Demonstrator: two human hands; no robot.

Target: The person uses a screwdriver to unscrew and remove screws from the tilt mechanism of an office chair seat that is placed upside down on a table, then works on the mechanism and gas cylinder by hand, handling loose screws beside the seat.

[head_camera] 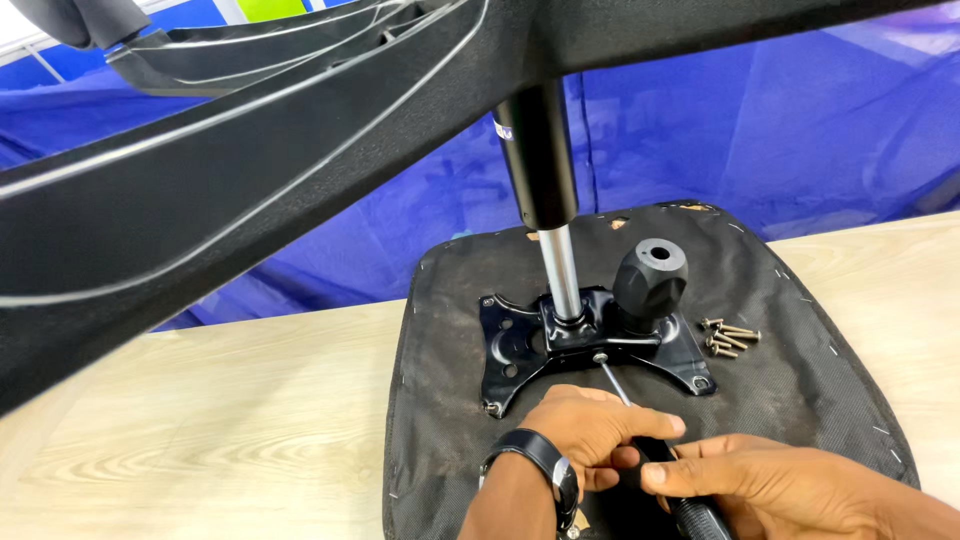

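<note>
An upturned black chair seat (820,370) lies on a wooden table (200,420). A black metal mounting plate (510,345) is fixed at its middle, with a chrome gas cylinder (560,270) rising from it and a black round knob (650,280) beside it. My left hand (590,425), with a wristwatch, pinches the shaft of a screwdriver (615,385). My right hand (770,485) grips the screwdriver's black handle. The tip rests on the plate's front edge.
Several loose screws (728,337) lie on the seat to the right of the plate. The black chair base legs (250,150) hang overhead across the top and left. Blue sheeting (800,130) lies behind the table.
</note>
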